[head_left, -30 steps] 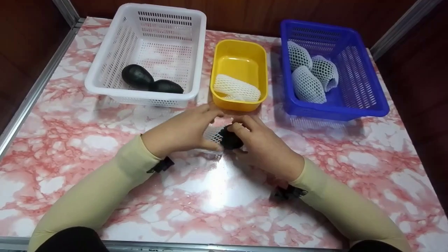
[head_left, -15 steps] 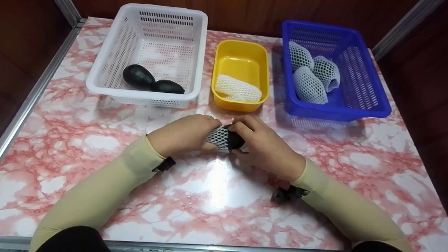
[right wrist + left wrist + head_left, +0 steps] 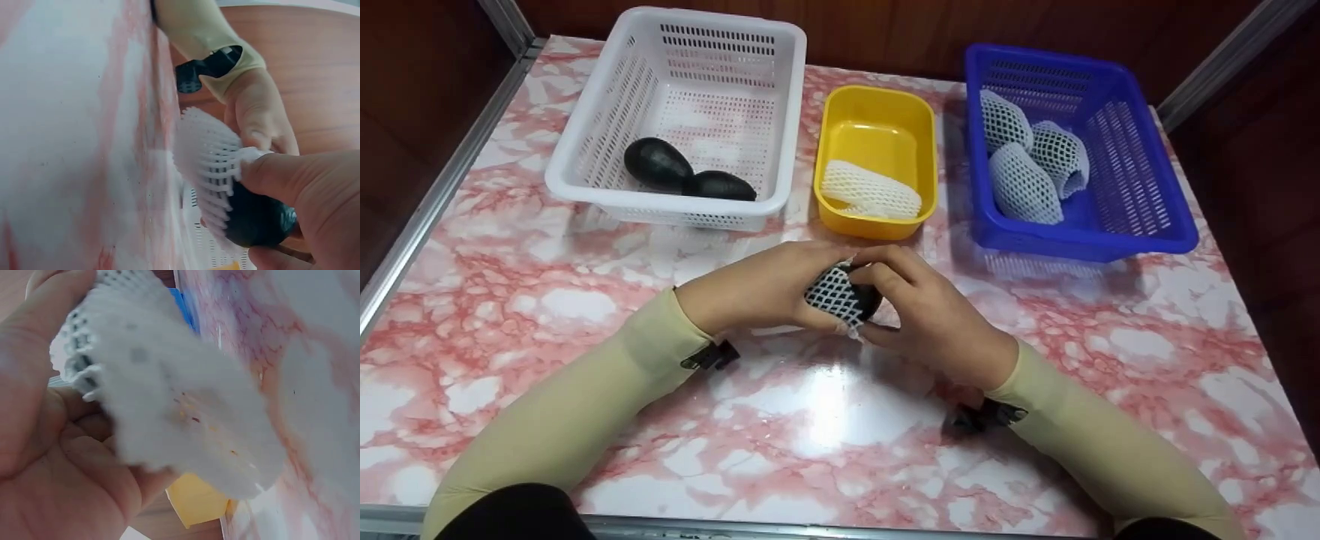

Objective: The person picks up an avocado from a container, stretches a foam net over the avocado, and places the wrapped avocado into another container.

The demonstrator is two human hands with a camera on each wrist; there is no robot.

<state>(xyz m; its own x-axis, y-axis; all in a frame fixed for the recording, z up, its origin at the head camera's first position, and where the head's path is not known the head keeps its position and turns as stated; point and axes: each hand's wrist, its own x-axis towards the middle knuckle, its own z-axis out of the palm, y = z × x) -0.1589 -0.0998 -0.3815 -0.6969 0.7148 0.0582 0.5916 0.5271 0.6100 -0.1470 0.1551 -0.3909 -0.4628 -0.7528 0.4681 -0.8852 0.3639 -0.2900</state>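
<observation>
Above the front middle of the table, a dark avocado (image 3: 256,219) sits partly inside a white foam net sleeve (image 3: 832,291). My left hand (image 3: 761,289) holds the sleeve from the left, thumb along its near side and fingers on the far side. From the right, my right hand (image 3: 934,315) grips the bare end of the avocado, its thumb at the sleeve's edge in the right wrist view. The sleeve's loose end fills much of the left wrist view, hanging past the left palm (image 3: 62,484).
Two dark avocados (image 3: 658,165) lie in a white basket (image 3: 675,201) at the back left. A yellow container (image 3: 877,229) behind the hands holds white foam nets (image 3: 870,187). At the right, a blue basket (image 3: 1080,238) holds several netted avocados (image 3: 1024,184).
My left hand has closed in on the sleeve, and its net now spreads wider over the avocado towards the right hand. The right hand has kept its grip nearly in place.
</observation>
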